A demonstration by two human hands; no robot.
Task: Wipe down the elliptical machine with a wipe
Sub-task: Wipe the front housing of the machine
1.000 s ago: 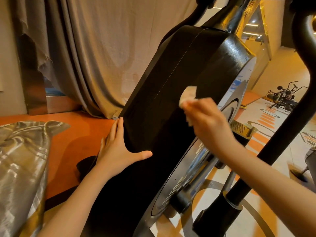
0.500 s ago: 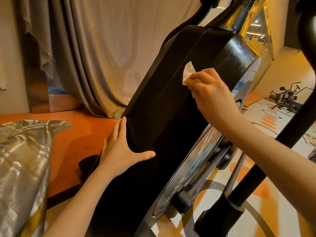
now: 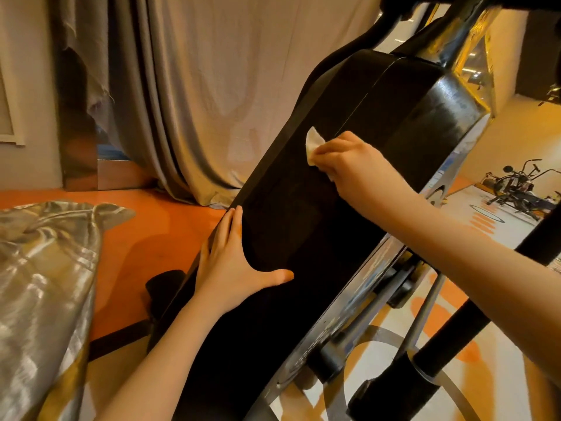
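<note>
A shiny silver cloth (image 3: 39, 284) lies at far left on the orange floor (image 3: 145, 238). The left hand (image 3: 233, 262) rests flat, thumb spread, on the elliptical's black flywheel housing (image 3: 303, 238). Further right, the right hand (image 3: 358, 165) grips a white wipe (image 3: 312, 142) against the housing's upper part.

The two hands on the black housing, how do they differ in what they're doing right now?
The left hand lies flat, fingers straight and thumb spread, and holds nothing; the right hand curls its fingers round a white wipe. The left hand sits lower, at the housing's left edge; the right hand is higher up, near the middle seam. Both touch the same black housing.
</note>
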